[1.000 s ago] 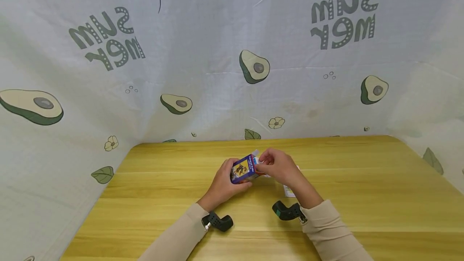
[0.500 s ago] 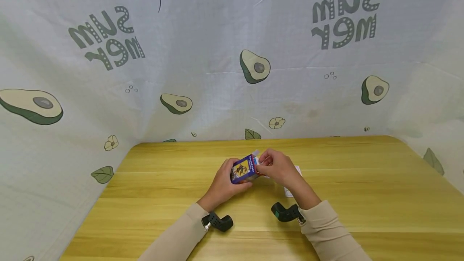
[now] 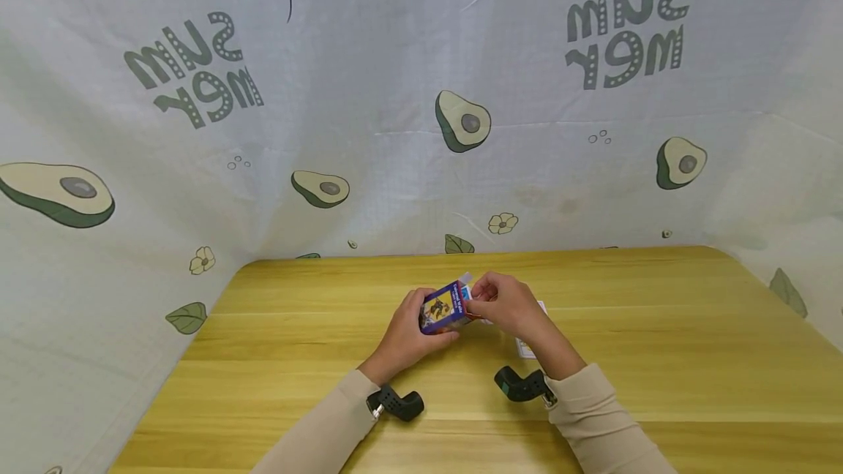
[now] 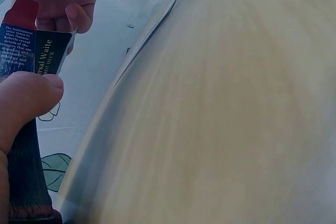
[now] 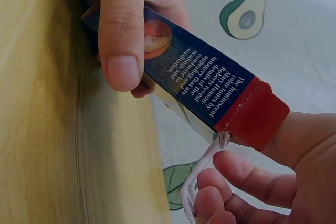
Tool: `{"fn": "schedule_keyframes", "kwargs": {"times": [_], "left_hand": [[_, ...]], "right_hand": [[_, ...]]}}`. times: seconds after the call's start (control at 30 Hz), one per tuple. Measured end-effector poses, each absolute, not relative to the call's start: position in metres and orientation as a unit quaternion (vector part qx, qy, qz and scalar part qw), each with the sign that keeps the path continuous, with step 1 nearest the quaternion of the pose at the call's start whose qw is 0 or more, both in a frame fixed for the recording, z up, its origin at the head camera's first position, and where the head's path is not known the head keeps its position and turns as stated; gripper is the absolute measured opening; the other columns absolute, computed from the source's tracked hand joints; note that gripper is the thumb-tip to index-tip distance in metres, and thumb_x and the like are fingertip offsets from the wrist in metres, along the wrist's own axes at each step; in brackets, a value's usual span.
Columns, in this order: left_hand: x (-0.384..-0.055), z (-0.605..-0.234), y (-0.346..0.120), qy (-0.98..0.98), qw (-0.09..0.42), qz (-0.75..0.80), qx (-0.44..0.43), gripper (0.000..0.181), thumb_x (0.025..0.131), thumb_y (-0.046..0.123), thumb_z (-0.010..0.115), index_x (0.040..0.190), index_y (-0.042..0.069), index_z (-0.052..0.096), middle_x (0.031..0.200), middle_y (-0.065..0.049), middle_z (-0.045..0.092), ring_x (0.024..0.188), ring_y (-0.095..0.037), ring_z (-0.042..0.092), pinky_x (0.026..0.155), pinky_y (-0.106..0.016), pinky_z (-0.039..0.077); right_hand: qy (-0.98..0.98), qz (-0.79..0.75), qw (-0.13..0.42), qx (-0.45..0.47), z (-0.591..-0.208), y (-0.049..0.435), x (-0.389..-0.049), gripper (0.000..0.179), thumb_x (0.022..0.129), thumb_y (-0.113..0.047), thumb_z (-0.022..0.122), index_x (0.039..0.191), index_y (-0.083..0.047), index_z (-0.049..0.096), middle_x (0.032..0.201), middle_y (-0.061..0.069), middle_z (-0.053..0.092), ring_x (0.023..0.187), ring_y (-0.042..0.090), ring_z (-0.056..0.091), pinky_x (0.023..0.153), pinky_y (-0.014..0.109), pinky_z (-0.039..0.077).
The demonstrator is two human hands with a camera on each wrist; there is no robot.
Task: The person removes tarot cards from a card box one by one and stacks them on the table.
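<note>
A tarot card box (image 3: pixel 437 309), blue-purple with a yellow picture, is tilted above the table in my left hand (image 3: pixel 403 333). That hand grips its sides, with the thumb (image 5: pixel 123 51) lying along one edge in the right wrist view. The box's far end is open: a red flap (image 5: pixel 258 114) and a white flap (image 5: pixel 197 177) stick out there. My right hand (image 3: pixel 512 306) is at this open end, its fingers curled against the white flap. What lies inside the box is mostly hidden. A pale-bordered card (image 3: pixel 525 350) on the table is partly covered by my right wrist.
A light wood table (image 3: pixel 296 357) spreads below both hands. Its far edge meets a hanging white cloth (image 3: pixel 382 93) printed with avocados and lettering. Black wrist cameras are strapped at the left cuff (image 3: pixel 398 404) and the right cuff (image 3: pixel 520 385).
Both hands and the box stay almost in place. The right hand makes only tiny shifts at the open end, and slightly more of the card on the table shows beside the right wrist.
</note>
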State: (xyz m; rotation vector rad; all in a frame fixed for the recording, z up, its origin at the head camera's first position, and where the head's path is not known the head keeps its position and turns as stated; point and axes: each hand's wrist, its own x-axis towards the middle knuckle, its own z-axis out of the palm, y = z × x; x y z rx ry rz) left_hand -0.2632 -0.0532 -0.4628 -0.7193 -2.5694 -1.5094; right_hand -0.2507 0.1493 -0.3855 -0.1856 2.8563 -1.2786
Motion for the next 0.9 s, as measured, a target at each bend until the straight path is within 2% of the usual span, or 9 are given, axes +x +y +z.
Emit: {"fn": "schedule_keyframes", "kwargs": {"times": [0.47, 0.9], "left_hand": [[-0.263, -0.462, -0.054, -0.835, 0.031, -0.495, -0.238, 0.069, 0.078, 0.038, 0.080, 0.133, 0.014, 0.045, 0.118, 0.001, 0.049, 0.101, -0.013, 0.051, 0.086, -0.027, 0.048], [-0.263, -0.462, -0.053, -0.838, 0.032, -0.491, -0.236, 0.070, 0.078, 0.036, 0.080, 0.134, 0.015, 0.044, 0.117, 0.001, 0.049, 0.101, -0.013, 0.051, 0.086, -0.027, 0.047]], "right_hand": [[0.908, -0.416, 0.020, -0.048, -0.379, 0.153, -0.249, 0.027, 0.086, -0.021, 0.071, 0.105, -0.003, 0.067, 0.085, 0.006, 0.063, 0.075, 0.020, 0.053, 0.061, 0.030, 0.042], [0.894, -0.445, 0.028, -0.049, -0.377, 0.160, -0.250, 0.034, 0.087, -0.020, 0.070, 0.114, 0.001, 0.065, 0.088, 0.008, 0.063, 0.070, 0.019, 0.055, 0.060, 0.029, 0.049]]}}
